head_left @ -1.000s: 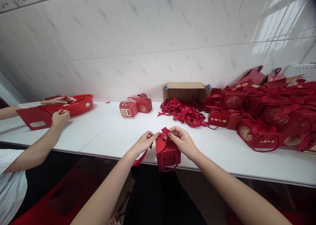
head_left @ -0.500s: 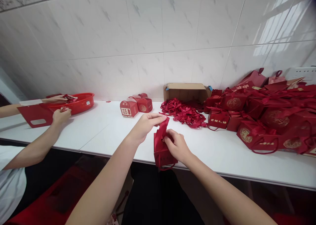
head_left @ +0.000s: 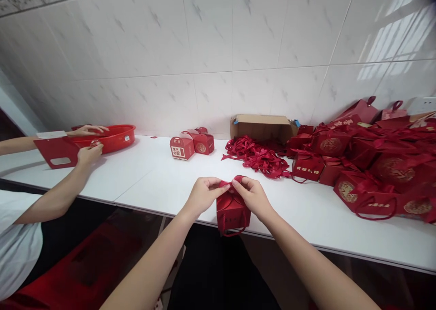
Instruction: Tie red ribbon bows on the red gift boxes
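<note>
A small red gift box [head_left: 232, 212] with a cord handle stands at the near edge of the white table [head_left: 153, 178]. A red ribbon [head_left: 231, 183] lies looped across its top. My left hand [head_left: 204, 194] pinches the ribbon from the left and my right hand [head_left: 252, 194] pinches it from the right, fingertips almost meeting above the box. Both hands are closed on the ribbon.
A heap of loose red ribbons [head_left: 257, 155] lies before an open cardboard carton [head_left: 262, 126]. Several finished red boxes [head_left: 361, 164] are piled at the right, and two small ones [head_left: 192, 144] stand mid-table. At the left another person's hands [head_left: 89, 153] work by a red basin [head_left: 112, 137].
My left hand came down from its raised position with the ribbon end. Both hands now meet over the box top, and the box stands upright again.
</note>
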Action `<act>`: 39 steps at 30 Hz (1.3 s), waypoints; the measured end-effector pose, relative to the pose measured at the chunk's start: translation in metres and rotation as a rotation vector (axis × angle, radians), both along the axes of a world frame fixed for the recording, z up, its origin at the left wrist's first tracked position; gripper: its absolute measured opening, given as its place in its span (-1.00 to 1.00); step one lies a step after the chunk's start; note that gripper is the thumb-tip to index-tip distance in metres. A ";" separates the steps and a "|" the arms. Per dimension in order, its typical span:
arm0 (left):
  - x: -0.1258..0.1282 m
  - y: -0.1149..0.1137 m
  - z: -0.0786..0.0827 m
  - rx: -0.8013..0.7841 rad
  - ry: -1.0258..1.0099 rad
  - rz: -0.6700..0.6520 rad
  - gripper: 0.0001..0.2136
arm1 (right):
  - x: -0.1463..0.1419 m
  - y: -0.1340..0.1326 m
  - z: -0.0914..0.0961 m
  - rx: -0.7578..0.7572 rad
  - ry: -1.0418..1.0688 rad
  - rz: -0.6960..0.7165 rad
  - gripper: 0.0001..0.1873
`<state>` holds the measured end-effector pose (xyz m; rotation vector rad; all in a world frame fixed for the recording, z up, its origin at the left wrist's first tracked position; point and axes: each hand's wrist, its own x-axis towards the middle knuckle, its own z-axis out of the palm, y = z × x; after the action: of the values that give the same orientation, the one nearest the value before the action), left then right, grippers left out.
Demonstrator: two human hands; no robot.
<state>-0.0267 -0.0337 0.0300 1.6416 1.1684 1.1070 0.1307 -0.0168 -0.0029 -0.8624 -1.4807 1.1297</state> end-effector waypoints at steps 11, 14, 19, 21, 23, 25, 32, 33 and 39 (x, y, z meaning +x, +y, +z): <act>0.010 -0.005 -0.023 0.276 0.110 0.167 -0.83 | -0.002 0.001 0.003 0.027 -0.067 -0.151 -0.72; 0.011 -0.003 -0.026 0.297 0.110 0.194 -0.83 | 0.002 -0.003 0.007 0.117 -0.194 -0.198 -0.83; 0.013 -0.003 -0.024 0.310 0.114 0.236 -0.86 | 0.009 -0.014 0.011 0.355 -0.412 -0.251 -0.80; 0.013 -0.003 -0.023 0.310 0.118 0.251 -0.88 | 0.010 -0.016 0.009 0.386 -0.441 -0.231 -0.82; 0.014 -0.003 -0.022 0.306 0.121 0.244 -0.88 | 0.010 -0.016 0.006 0.382 -0.443 -0.229 -0.83; 0.014 -0.003 -0.021 0.299 0.124 0.223 -0.87 | 0.009 -0.013 0.002 0.324 -0.392 -0.239 -0.84; 0.011 -0.001 -0.022 0.295 0.092 0.195 -0.88 | 0.008 -0.004 -0.002 -0.064 -0.109 -0.132 -0.83; 0.011 -0.001 -0.022 0.294 0.090 0.194 -0.88 | 0.009 -0.005 -0.001 -0.084 -0.097 -0.107 -0.82; 0.014 0.004 -0.026 0.273 0.034 0.147 -0.89 | 0.012 -0.013 0.007 -0.199 0.018 0.067 -0.74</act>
<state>-0.0132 -0.0298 0.0040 1.8086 1.2173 1.3870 0.1427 -0.0300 0.0044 -0.9411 -1.4071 1.3481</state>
